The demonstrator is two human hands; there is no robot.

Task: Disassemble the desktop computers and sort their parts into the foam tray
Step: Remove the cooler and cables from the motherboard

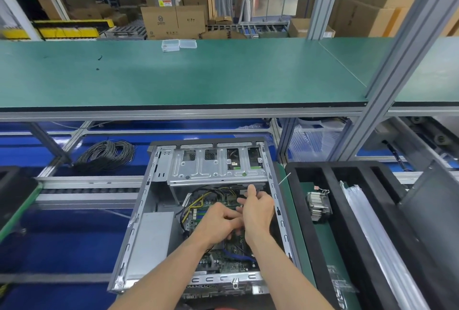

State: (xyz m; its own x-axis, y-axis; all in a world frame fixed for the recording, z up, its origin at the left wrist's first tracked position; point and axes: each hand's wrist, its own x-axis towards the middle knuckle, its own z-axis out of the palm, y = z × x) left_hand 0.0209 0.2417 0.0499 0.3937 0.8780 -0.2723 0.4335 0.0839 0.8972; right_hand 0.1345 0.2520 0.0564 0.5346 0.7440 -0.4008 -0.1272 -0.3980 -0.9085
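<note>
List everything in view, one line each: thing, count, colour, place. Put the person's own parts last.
Desktop computer case: one, grey metal, open, centre foreground.
Motherboard: one, green, inside the case.
Drive cage: one, silver, far end of the case.
Foam tray: one, black, right of the case.
Heatsink cooler: one, silver and black, in the tray's left slot.
Cable coil: one, black, left of the case, on the blue surface.
Plastic boxes: two, clear, far edge of the green bench.
Cardboard boxes: many, brown, background.
Left hand: one, inside the case, over the motherboard; its grip is hidden.
Right hand: one, inside the case, fingers curled at cables near the drive cage.
</note>
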